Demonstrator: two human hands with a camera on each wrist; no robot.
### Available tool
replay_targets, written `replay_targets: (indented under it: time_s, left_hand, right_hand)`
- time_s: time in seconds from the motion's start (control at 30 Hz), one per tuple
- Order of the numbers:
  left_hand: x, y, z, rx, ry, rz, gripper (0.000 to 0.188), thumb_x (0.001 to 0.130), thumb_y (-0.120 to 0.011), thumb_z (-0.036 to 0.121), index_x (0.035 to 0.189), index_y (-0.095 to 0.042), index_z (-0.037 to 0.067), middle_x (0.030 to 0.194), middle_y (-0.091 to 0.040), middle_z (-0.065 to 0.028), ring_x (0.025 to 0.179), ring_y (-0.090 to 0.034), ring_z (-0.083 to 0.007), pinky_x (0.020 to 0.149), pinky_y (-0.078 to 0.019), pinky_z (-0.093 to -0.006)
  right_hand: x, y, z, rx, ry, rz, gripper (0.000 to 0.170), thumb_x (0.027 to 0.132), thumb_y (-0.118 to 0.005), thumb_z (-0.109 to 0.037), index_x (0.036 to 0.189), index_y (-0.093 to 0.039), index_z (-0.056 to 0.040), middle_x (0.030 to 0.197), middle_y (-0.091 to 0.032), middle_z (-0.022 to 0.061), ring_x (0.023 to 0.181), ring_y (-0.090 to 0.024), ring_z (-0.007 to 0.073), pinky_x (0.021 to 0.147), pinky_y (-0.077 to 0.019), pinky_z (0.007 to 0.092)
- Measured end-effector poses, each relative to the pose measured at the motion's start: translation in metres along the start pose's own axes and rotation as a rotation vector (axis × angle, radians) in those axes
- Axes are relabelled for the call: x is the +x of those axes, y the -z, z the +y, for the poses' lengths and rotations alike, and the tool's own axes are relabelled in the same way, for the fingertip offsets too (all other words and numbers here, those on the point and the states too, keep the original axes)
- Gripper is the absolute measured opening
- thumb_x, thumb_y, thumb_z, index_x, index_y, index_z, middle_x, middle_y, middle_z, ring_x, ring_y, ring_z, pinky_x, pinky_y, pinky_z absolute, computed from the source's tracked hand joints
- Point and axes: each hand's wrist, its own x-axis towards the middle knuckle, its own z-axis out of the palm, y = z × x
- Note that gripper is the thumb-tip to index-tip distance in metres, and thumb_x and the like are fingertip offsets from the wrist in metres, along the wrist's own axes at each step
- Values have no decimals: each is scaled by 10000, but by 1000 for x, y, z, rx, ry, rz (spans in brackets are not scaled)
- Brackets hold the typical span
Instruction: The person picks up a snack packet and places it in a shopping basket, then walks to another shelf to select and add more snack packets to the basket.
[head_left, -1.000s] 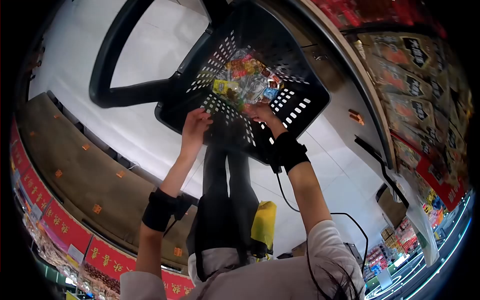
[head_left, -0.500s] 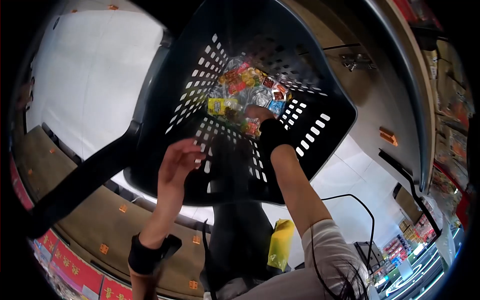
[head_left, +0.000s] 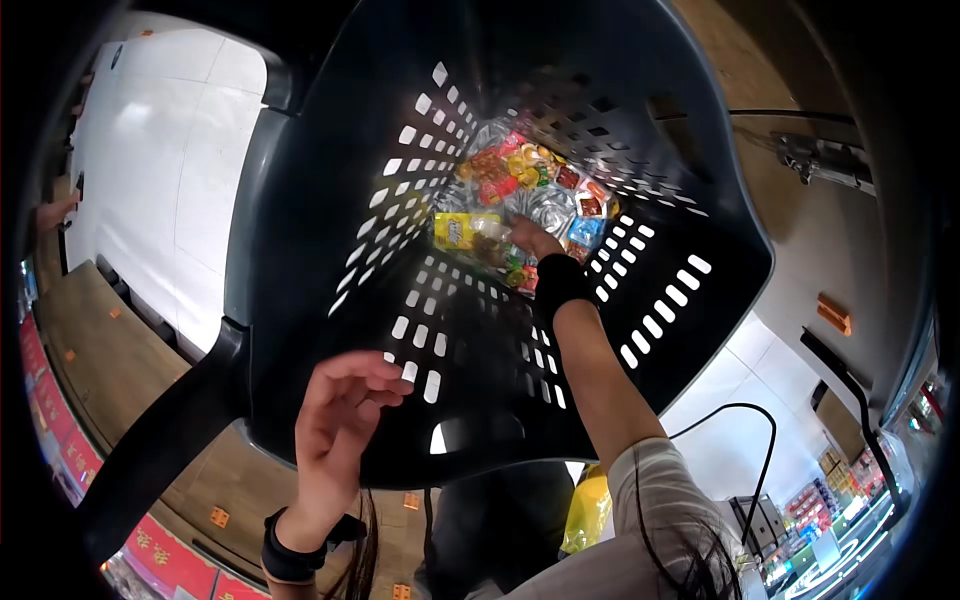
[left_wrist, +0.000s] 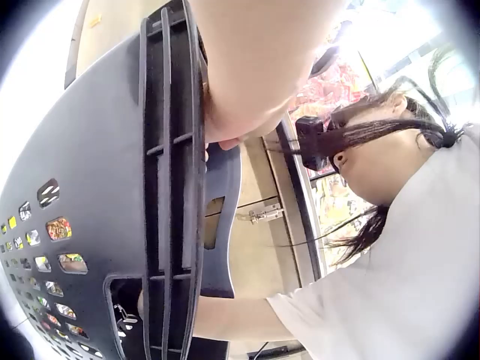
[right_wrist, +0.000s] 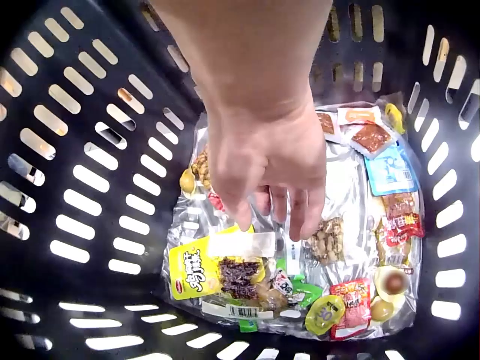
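Observation:
My right hand (head_left: 535, 240) reaches deep into a black plastic basket (head_left: 720, 260). In the right wrist view its fingers hang down, loosely extended, right over a clear plastic bag (right_wrist: 349, 180) of small packaged snacks. A yellow snack packet (right_wrist: 191, 270), a blue packet (right_wrist: 390, 176) and a red packet (right_wrist: 352, 300) show there. Near the basket's front left rim, my left hand (head_left: 345, 415) hovers with fingers softly bent and nothing in them. The left wrist view shows the slotted basket wall (left_wrist: 82, 172) beside that arm.
A black handle (head_left: 160, 440) juts out from the basket's left side. Wooden counters with red banners (head_left: 65, 430) run along the left. At the right stands a cabinet with a metal latch (head_left: 825, 160). Beside the legs is a yellow bag (head_left: 588, 515). Another person's hand (head_left: 55, 212) shows far left.
The basket appears larger and closer in the head view. My right hand has gone deeper among the snacks. The left hand has shifted down and left, staying empty.

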Motion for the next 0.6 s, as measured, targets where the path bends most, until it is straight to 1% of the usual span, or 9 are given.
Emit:
replay_targets:
  time_s: [0.07,0.1,0.13,0.23,0.27,0.33,0.4,0.5,0.6]
  left_hand:
    - [3,1,0,-39,-18,-16,319,820,-407,12,1138,-405,-12,1071,-506,-101,968,-517,-191,842,-395,-307]
    - [4,1,0,-23,-18,-17,320,821,-407,12,1140,-405,-10,1071,-508,-101,969,-519,-193,843,-395,-308]
    - [5,2,1,-6,-17,-18,321,822,-407,12,1142,-404,-9,1070,-510,-101,970,-521,-194,844,-395,-308]
    - [7,3,4,16,-21,-24,317,833,-405,8,1149,-402,-3,1068,-515,-99,974,-528,-198,848,-396,-312]
    - [7,4,5,24,-23,-22,315,835,-404,6,1150,-402,-1,1068,-515,-99,975,-529,-197,849,-396,-312]
    - [6,5,5,39,-27,-18,313,837,-400,0,1150,-402,1,1069,-514,-97,975,-529,-196,849,-397,-312]
    - [6,5,4,47,-35,-16,312,838,-396,-8,1150,-402,4,1072,-513,-96,975,-529,-195,849,-398,-311]
    - [4,5,4,66,-32,-21,317,836,-387,-15,1152,-401,6,1073,-509,-92,974,-529,-194,849,-396,-308]
    - [3,3,7,93,-29,-12,324,831,-373,-28,1151,-404,8,1069,-508,-89,971,-528,-192,847,-392,-302]
  right_hand:
    - [5,-3,5,-28,17,23,535,705,-572,-202,1184,-444,-2,1164,-498,207,1045,-499,321,858,-411,350]
    - [7,-6,7,-41,27,35,529,705,-570,-198,1181,-447,-1,1162,-500,206,1052,-496,322,865,-408,351]
    - [9,-9,9,-22,24,65,519,696,-573,-160,1170,-451,11,1140,-513,209,1060,-496,334,871,-408,353]
    - [11,-5,-3,-39,-64,71,510,678,-589,-129,1156,-465,0,1124,-525,203,1052,-500,339,879,-404,350]
    - [6,-6,-3,22,40,152,463,668,-617,-133,1103,-511,-17,1049,-568,192,997,-530,338,834,-422,357]
    - [4,-5,-10,32,92,92,412,666,-629,-155,1049,-544,-29,1011,-585,185,939,-550,336,793,-431,367]
    - [64,-43,55,96,95,94,308,648,-658,-176,911,-596,-30,864,-624,162,782,-587,301,701,-445,378]
    - [38,-43,33,-212,271,181,247,646,-659,-199,826,-615,-36,780,-627,128,713,-587,263,669,-452,368]
    - [32,-42,19,-296,347,184,214,655,-639,-223,763,-624,-40,713,-620,111,660,-581,262,636,-455,364]
